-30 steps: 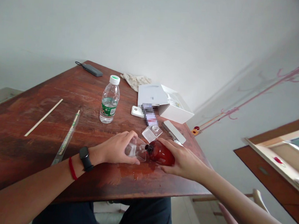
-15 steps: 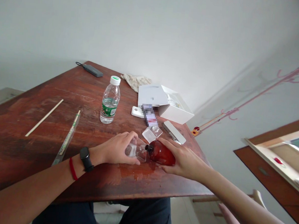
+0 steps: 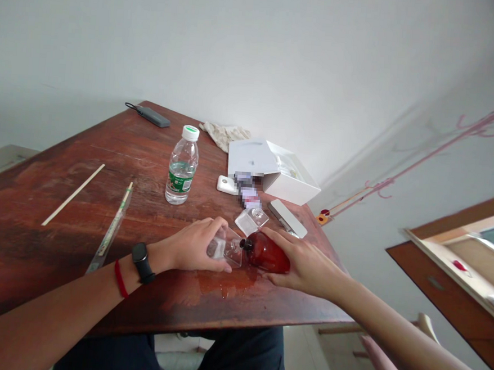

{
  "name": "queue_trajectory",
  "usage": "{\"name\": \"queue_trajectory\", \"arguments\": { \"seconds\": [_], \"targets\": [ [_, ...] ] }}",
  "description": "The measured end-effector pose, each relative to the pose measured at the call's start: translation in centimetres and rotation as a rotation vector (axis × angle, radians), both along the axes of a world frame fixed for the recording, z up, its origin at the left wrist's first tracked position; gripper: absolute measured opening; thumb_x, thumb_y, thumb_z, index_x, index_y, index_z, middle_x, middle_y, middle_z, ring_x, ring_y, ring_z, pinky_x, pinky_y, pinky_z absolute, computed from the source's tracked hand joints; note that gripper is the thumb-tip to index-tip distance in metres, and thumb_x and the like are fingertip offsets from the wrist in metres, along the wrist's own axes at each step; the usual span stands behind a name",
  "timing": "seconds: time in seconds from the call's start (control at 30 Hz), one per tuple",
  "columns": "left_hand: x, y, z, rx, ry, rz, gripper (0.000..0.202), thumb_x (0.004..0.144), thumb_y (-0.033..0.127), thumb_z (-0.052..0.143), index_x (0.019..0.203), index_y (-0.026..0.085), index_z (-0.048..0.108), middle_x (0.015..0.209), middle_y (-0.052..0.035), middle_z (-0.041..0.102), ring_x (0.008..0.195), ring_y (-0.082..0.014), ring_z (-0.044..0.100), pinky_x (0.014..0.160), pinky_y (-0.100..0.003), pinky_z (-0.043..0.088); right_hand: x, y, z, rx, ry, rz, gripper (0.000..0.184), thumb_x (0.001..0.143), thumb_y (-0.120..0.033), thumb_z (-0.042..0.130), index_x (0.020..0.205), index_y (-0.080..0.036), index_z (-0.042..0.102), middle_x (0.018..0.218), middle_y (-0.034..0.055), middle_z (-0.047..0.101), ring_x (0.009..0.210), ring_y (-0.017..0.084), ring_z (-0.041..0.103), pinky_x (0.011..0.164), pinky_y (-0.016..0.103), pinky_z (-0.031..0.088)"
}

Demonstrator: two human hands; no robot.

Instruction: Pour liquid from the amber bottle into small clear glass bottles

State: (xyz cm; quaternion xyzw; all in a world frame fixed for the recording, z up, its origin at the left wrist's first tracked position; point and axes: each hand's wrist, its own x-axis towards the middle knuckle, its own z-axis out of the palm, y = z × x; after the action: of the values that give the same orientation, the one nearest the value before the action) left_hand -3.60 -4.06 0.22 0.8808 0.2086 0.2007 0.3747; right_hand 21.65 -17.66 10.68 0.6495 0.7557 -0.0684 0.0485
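Head view, left hand (image 3: 189, 247) gripping glass (image 3: 225, 250), right hand (image 3: 304, 268) on red bottle (image 3: 266, 254)

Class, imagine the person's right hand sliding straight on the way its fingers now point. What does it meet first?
Past the dark red bottle under it, the right hand would probably meet the clear square glass piece lying just ahead of its fingertips, though depth is hard to judge from this view.
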Motion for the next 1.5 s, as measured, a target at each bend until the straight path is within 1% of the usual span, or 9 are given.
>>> {"name": "queue_trajectory", "arguments": {
  "seconds": [0.13,0.33,0.57,0.93,1.17,1.27,1.37,1.5],
  "targets": [
    [-0.01,-0.02,0.03,0.013,0.016,0.008,0.068,0.074,0.054,0.094,0.12,0.021,0.056,0.121,-0.013,0.073,0.111,-0.0367,0.072,0.093,-0.044,0.054,0.03,-0.01,-0.03,0.004,0.007,0.005,0.082,0.085,-0.041,0.076,0.16,-0.021,0.048,0.148,0.0173,0.069,0.123,0.039,0.075,0.103,0.054,0.062],
    [0.02,-0.02,0.05,0.023,0.013,0.003,0.069,0.074,0.054,0.095,0.12,0.021,0.055,0.122,-0.013,0.072,0.112,-0.0366,0.071,0.093,-0.043,0.053,-0.02,0.0,-0.02,0.015,0.017,0.014,0.082,0.085,-0.04,0.077,0.16,-0.022,0.048,0.149,0.017,0.068,0.122,0.038,0.076,0.102,0.051,0.062],
    [0.03,0.03,0.18,0.033,0.018,0.008,0.069,0.074,0.056,0.094,0.119,0.021,0.056,0.121,-0.0123,0.073,0.11,-0.0362,0.072,0.092,-0.043,0.053,0.11,0.05,-0.07,0.012,0.018,0.024,0.081,0.086,-0.04,0.076,0.16,-0.022,0.048,0.149,0.018,0.068,0.123,0.039,0.075,0.104,0.053,0.061],
    [0.0,0.05,0.59,0.009,0.025,-0.013,0.062,0.074,0.051,0.094,0.115,0.022,0.057,0.122,-0.0131,0.073,0.11,-0.0358,0.071,0.09,-0.043,0.054,0.09,0.06,0.07,0.003,0.016,0.021,0.082,0.086,-0.042,0.076,0.16,-0.021,0.048,0.151,0.0194,0.066,0.126,0.041,0.073,0.102,0.055,0.062],
    [-0.03,-0.01,0.73,0.012,0.028,-0.001,0.063,0.072,0.055,0.095,0.111,0.023,0.057,0.118,-0.0114,0.075,0.109,-0.0378,0.072,0.087,-0.042,0.054,0.14,0.03,0.14,-0.005,0.024,0.017,0.082,0.087,-0.043,0.076,0.161,-0.022,0.046,0.152,0.0186,0.065,0.126,0.039,0.073,0.104,0.055,0.061],
    [-0.06,0.04,0.71,0.012,0.032,-0.006,0.064,0.072,0.056,0.095,0.111,0.023,0.057,0.119,-0.0124,0.074,0.11,-0.0384,0.071,0.086,-0.042,0.054,0.11,0.02,0.23,0.003,0.025,0.021,0.08,0.087,-0.04,0.075,0.16,-0.023,0.048,0.153,0.0182,0.065,0.125,0.039,0.074,0.103,0.054,0.061],
    [-0.09,0.06,0.73,0.012,0.026,-0.015,0.065,0.073,0.056,0.095,0.114,0.022,0.056,0.121,-0.014,0.073,0.111,-0.0384,0.071,0.087,-0.043,0.054,0.06,0.04,0.24,0.012,0.03,0.031,0.079,0.089,-0.042,0.075,0.16,-0.023,0.047,0.154,0.018,0.064,0.125,0.039,0.073,0.102,0.053,0.061],
    [-0.1,0.03,0.85,0.002,0.027,-0.017,0.063,0.074,0.054,0.094,0.114,0.022,0.057,0.121,-0.0138,0.073,0.11,-0.0378,0.071,0.088,-0.043,0.054,0.01,0.05,0.24,0.01,0.024,0.026,0.08,0.088,-0.042,0.075,0.16,-0.023,0.048,0.152,0.0176,0.066,0.122,0.039,0.075,0.101,0.053,0.061]
  ]
}}
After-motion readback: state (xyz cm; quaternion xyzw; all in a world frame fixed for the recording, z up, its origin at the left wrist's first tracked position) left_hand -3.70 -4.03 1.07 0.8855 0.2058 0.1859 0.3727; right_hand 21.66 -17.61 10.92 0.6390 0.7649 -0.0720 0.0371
